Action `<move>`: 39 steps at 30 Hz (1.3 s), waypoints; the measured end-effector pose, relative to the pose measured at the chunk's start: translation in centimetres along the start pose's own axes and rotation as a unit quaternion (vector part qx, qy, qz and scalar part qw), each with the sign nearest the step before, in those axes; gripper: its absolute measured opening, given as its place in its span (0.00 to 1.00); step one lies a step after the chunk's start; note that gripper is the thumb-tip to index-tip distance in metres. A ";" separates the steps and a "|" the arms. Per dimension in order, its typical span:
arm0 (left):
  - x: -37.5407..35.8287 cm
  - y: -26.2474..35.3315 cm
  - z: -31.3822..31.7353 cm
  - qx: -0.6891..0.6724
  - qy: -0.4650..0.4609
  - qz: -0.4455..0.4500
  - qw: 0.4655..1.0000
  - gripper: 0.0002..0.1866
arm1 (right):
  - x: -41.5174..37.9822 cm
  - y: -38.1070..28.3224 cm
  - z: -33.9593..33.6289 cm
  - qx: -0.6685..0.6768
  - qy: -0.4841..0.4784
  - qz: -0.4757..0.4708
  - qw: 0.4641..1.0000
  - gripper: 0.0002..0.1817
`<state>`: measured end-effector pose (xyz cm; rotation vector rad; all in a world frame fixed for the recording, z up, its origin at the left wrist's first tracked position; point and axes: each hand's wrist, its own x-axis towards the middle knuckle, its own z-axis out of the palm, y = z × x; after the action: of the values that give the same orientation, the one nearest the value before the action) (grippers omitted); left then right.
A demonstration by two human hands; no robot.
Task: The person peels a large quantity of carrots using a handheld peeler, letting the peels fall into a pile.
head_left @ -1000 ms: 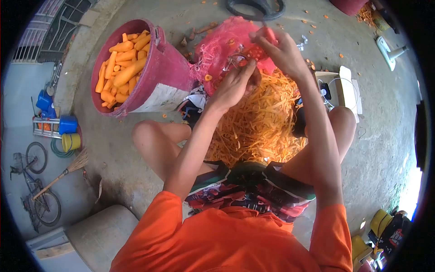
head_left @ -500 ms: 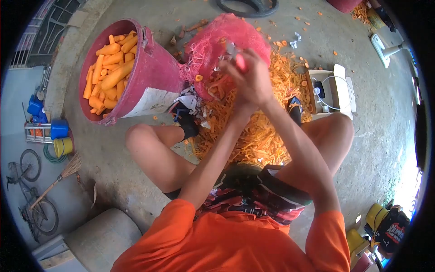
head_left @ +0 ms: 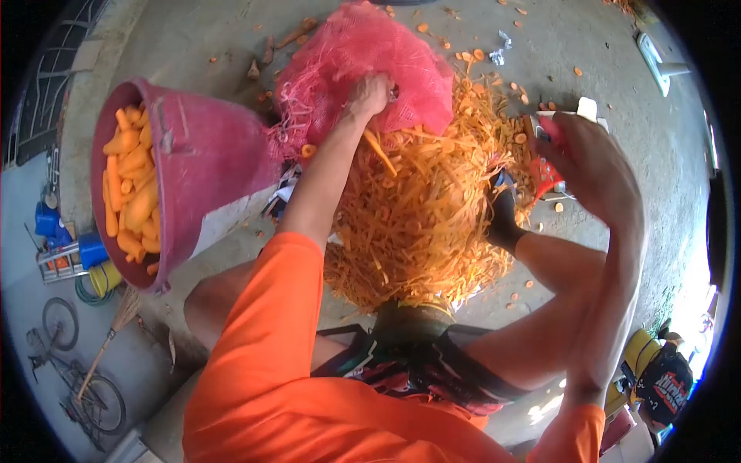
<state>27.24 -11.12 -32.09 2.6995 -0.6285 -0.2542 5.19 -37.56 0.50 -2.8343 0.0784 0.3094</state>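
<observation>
My left hand (head_left: 371, 94) is at the red mesh sack (head_left: 413, 69), its fingers curled and partly hidden against the netting. What they grip I cannot make out. Off to the right, my right hand (head_left: 598, 158) is smeared by motion. It is closed around a small red-handled tool (head_left: 549, 130), whose working end is not clear. Between my legs lies a big heap of carrot peelings (head_left: 417, 224), and a long orange strip (head_left: 380, 153) hangs just below my left hand. A pink tub (head_left: 212, 139) holding peeled carrots (head_left: 133, 181) stands tilted in view at the left.
An open white box (head_left: 588, 109) is partly covered by my right hand, with a red piece (head_left: 543, 176) beside it. Carrot slices and crumpled foil (head_left: 500, 50) dot the concrete floor. A broom (head_left: 116, 320) and a bicycle (head_left: 81, 366) are at the lower left.
My hands have parted: the left has gone onto the mesh sack, and the right has swung out to the right with the red-handled tool. The camera view has shifted.
</observation>
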 end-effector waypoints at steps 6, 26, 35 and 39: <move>7.5 -2.7 7.9 0.123 0.028 -0.002 0.992 0.18 | 0.6 -0.6 -0.7 0.054 -0.026 -0.027 0.998 0.13; 9.0 -3.0 4.8 0.275 -0.152 0.042 0.948 0.33 | -1.5 1.7 -2.1 0.099 -0.101 0.025 0.990 0.10; 11.2 -4.1 2.5 0.219 -0.232 0.023 0.948 0.34 | -1.7 2.3 -1.7 0.109 -0.058 -0.031 0.992 0.12; 6.9 -4.4 -5.3 -0.089 -0.446 -0.092 0.886 0.30 | -1.6 2.5 -2.0 0.119 -0.100 -0.050 0.987 0.16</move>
<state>36.41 -8.99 -29.51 2.3467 -0.5223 -1.5676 3.80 -40.53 2.03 -2.5460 -0.0648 0.5226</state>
